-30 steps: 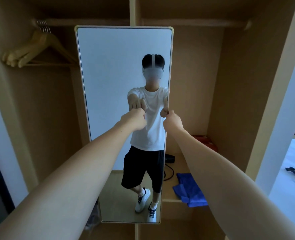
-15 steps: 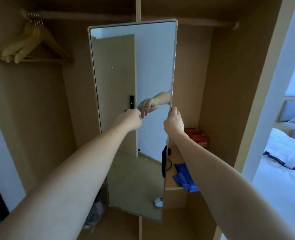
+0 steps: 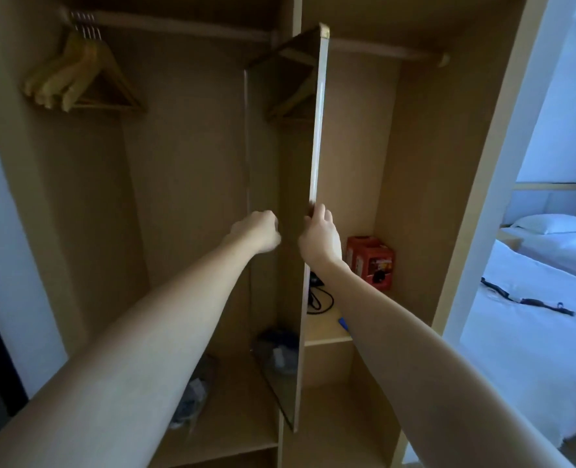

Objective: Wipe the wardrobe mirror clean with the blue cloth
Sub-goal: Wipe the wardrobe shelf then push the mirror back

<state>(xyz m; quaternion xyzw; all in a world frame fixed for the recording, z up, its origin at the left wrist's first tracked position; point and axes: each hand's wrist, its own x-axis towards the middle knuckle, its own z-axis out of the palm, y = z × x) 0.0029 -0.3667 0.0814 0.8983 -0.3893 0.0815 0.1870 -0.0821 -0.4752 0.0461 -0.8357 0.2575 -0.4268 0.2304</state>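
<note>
Wooden wardrobe [image 3: 192, 184] walls frame a tall, narrow mirror [image 3: 279, 231], turned nearly edge-on, its glass dark. The right hand [image 3: 320, 236] pinches the mirror's thin pale edge. The left hand [image 3: 257, 231] curls in a fist at the glass, holding nothing visible. Only a sliver of blue cloth [image 3: 343, 324] shows on the shelf [image 3: 323, 332], beside the right forearm.

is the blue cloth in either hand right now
No, the right hand holds only the mirror by its edge, the left hand is curled and holds nothing, and the blue cloth lies on the shelf.
</note>
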